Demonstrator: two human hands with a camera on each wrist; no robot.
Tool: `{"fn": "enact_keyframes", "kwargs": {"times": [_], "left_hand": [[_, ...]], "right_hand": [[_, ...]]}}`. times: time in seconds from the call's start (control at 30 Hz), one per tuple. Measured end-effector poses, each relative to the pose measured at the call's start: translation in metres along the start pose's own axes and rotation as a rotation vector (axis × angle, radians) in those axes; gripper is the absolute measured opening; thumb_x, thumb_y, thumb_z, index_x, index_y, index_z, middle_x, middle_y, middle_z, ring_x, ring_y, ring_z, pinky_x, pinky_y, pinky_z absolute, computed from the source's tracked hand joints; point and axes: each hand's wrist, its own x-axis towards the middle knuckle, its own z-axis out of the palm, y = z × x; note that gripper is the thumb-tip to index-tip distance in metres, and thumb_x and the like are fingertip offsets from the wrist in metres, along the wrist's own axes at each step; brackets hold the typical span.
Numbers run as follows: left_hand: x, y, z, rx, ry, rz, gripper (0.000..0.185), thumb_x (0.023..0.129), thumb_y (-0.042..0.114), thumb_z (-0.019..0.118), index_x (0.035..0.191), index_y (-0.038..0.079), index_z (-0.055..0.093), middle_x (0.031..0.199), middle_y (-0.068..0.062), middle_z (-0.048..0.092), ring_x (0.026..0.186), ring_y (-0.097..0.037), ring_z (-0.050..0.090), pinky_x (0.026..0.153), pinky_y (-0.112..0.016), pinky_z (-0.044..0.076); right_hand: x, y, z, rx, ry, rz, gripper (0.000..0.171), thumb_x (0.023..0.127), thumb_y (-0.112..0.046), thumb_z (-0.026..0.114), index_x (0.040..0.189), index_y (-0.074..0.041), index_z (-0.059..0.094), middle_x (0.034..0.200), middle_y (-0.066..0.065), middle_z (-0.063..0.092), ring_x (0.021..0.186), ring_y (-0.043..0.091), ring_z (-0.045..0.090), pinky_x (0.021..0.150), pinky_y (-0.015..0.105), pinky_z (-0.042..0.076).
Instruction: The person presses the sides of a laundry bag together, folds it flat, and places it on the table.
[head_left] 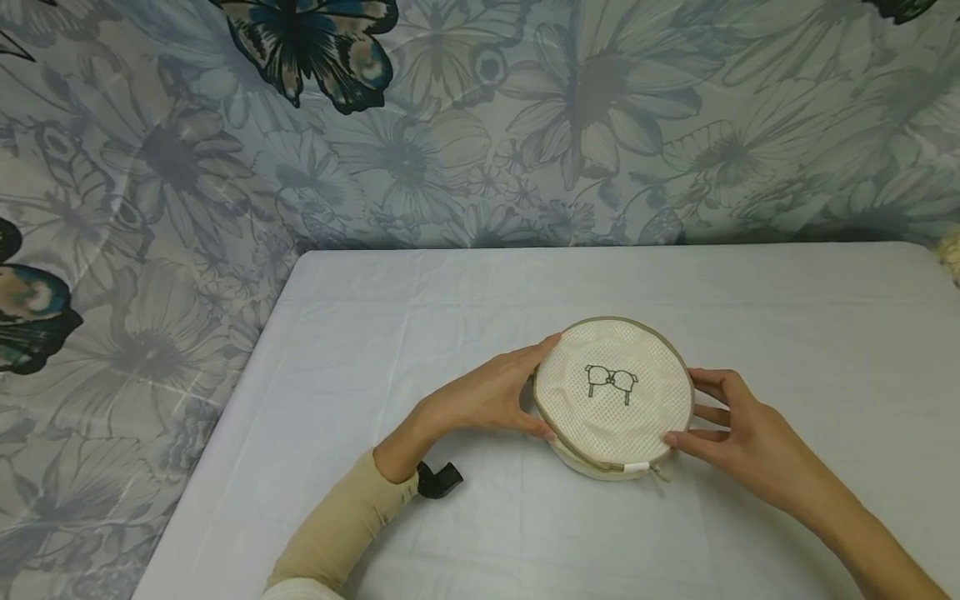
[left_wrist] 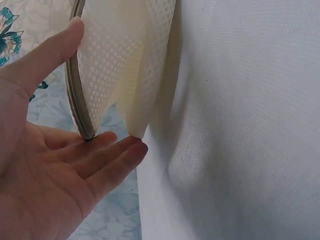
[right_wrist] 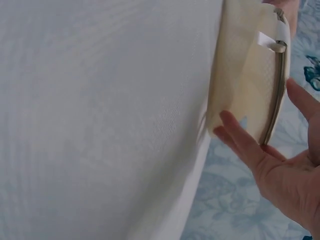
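A round cream mesh laundry bag (head_left: 615, 417) with a dark line drawing on its lid sits on the white table between both hands. A zipper (left_wrist: 76, 100) in a brownish band runs round its top edge. My left hand (head_left: 487, 392) holds the left side, its thumb on the zipper edge and fingertips against the mesh wall. On the opposite side, my right hand (head_left: 750, 433) grips the bag, thumb at the rim near the front and fingers along the side wall. By the zipper pull (right_wrist: 280, 47) is a small white tab (right_wrist: 265, 40). The bag's contents cannot be made out.
White cloth covers the table (head_left: 420, 317). Behind and to the left hangs a grey floral curtain or wall covering (head_left: 450, 167) with butterfly prints. On the left wrist is a black strap or mount (head_left: 440, 481) at the end of a beige sleeve (head_left: 345, 517).
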Motion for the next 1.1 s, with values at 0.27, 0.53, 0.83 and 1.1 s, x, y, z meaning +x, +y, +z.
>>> {"fn": "enact_keyframes", "kwargs": {"times": [0.27,0.53,0.83,1.1], "left_hand": [[-0.0008,0.0001,0.0000,0.005,-0.014,-0.024,0.121,0.074,0.037,0.089,0.159,0.004,0.010,0.161,-0.007,0.025,0.139,-0.011,0.037,0.115,-0.025,0.028],[0.0005,-0.0017,0.0012,0.048,-0.027,-0.022,0.117,0.075,0.033,0.089,0.158,0.002,0.012,0.162,-0.009,0.025,0.147,-0.015,0.025,0.118,-0.027,0.022],[0.0002,0.0025,0.0033,0.041,-0.056,-0.053,0.116,0.077,0.034,0.087,0.158,0.001,0.011,0.165,-0.017,0.012,0.151,-0.017,0.011,0.119,-0.028,0.016],[-0.0015,0.0075,0.0072,0.029,-0.036,-0.070,0.116,0.078,0.046,0.083,0.158,0.002,0.012,0.166,-0.016,0.004,0.151,-0.015,0.006,0.119,-0.027,0.018]], "right_hand": [[0.0006,0.0006,0.0014,-0.004,-0.020,0.013,0.071,0.081,-0.022,0.084,0.130,0.004,0.040,0.143,0.033,0.043,0.111,0.046,0.061,0.074,0.035,0.059],[0.0000,0.0010,0.0019,0.009,-0.048,0.051,0.065,0.080,-0.024,0.085,0.122,0.002,0.043,0.145,0.031,0.044,0.103,0.039,0.068,0.072,0.027,0.059],[-0.0007,0.0004,0.0030,-0.071,-0.033,0.024,0.070,0.078,-0.029,0.086,0.126,0.002,0.045,0.148,0.021,0.046,0.102,0.035,0.068,0.072,0.024,0.058],[-0.0008,-0.0026,0.0051,-0.244,0.025,-0.033,0.095,0.075,-0.040,0.087,0.145,0.002,0.039,0.141,0.025,0.050,0.109,0.046,0.062,0.084,0.056,0.051]]}}
